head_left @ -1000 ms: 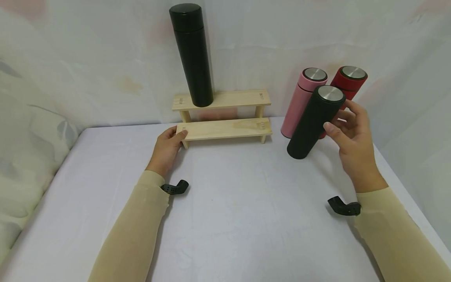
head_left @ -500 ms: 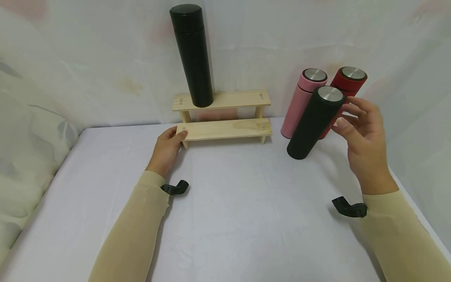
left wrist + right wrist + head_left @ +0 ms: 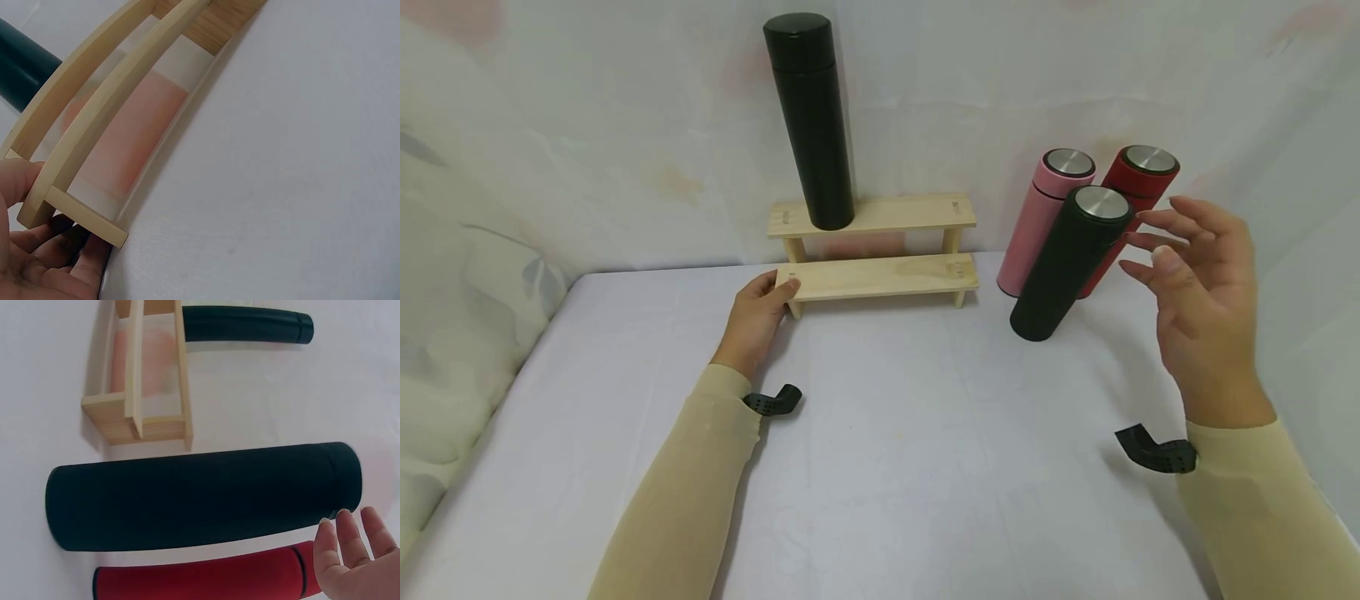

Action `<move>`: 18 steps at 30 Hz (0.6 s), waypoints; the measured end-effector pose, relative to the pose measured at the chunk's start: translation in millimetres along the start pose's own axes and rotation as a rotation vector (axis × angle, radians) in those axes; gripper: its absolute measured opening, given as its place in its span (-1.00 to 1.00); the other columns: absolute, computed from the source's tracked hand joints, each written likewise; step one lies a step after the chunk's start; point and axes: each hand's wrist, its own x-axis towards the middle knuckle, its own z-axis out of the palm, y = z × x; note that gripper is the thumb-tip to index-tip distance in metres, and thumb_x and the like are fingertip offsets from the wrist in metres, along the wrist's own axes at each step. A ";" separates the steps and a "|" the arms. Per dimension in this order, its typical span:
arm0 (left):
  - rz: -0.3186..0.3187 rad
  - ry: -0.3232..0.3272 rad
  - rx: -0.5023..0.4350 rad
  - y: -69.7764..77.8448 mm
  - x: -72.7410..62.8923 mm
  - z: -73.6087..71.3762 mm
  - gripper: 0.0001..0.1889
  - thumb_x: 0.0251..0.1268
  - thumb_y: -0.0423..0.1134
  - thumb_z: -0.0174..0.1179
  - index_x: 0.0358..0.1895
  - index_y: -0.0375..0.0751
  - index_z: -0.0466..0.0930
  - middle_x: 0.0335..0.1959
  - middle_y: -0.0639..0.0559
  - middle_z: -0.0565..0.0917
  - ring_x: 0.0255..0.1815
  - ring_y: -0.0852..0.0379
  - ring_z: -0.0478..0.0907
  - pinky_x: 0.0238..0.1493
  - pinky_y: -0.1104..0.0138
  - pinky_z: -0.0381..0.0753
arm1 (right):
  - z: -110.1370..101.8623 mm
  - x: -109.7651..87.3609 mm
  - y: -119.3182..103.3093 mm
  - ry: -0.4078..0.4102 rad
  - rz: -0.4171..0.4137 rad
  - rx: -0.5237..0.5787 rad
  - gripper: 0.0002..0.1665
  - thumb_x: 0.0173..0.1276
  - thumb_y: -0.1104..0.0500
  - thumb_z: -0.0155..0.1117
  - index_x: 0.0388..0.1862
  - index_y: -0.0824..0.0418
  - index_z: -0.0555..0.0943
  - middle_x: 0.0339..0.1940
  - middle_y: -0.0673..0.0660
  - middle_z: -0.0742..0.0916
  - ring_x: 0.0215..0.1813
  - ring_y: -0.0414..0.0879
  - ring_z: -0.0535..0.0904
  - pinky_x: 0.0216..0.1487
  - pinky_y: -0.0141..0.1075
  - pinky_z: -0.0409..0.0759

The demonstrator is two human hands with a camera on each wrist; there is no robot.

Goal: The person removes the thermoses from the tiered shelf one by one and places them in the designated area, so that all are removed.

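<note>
Pale wood is what the left hand [image 3: 754,323] has: thumb on top, fingers curled beneath, pinching the left end of the lower step of a little two-tier stand [image 3: 880,277]. The right hand [image 3: 1213,308] isn't gripping anything afaict; its fingers [image 3: 352,540] are loosely bent and spread, thumb well apart from the tips. They're right by the top end of a dark bottle [image 3: 1067,267] with a silvery lid, around that bottle's 3 o'clock, and honestly I can't tell if a fingertip touches it or just overlaps it from the camera's side. That bottle stands on the white bench [image 3: 887,467] in front of two others: a pink bottle [image 3: 1037,221] at its 11 o'clock and a red bottle [image 3: 200,579] at its 2 o'clock, both with silvery lids too. No idea whether the three are in contact, they overlap too much. If the middle of the bench is your dial, the stand sits at 12, the trio roughly at 2, left hand at 10. Up on the stand's back step there's a taller black bottle [image 3: 816,137], dark cap and all, left of centre. Further out you get beige sleeves [image 3: 670,500] and a whitish cloth [image 3: 625,125] hanging behind everything.
</note>
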 end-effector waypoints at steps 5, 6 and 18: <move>0.001 0.005 0.005 0.0 -0.6 -0.2 -0.27 0.69 -0.07 0.27 0.67 -0.38 0.25 0.58 -0.24 0.42 0.54 0.00 0.42 0.53 0.26 0.39 | 7.0 -1.0 -4.9 -0.009 -0.022 0.085 -0.44 0.49 0.45 0.32 0.42 0.43 0.46 0.30 0.47 0.55 0.24 0.32 0.61 0.11 -0.11 0.72; 0.003 0.006 0.006 -0.2 -0.6 -0.4 -0.28 0.69 -0.07 0.27 0.67 -0.39 0.25 0.58 -0.25 0.42 0.54 -0.01 0.42 0.53 0.26 0.39 | 8.8 -1.5 -5.9 -0.013 -0.026 0.099 -0.44 0.48 0.46 0.33 0.41 0.43 0.46 0.29 0.48 0.56 0.23 0.32 0.61 0.11 -0.11 0.72; 0.017 0.010 -0.006 -0.8 -0.7 0.9 -0.28 0.68 -0.09 0.27 0.66 -0.42 0.25 0.57 -0.26 0.43 0.53 -0.01 0.44 0.50 0.29 0.42 | 32.9 -11.0 -6.7 -0.161 -0.017 0.198 -0.36 0.43 0.53 0.31 0.46 0.41 0.42 0.30 0.49 0.57 0.25 0.31 0.57 0.19 -0.05 0.67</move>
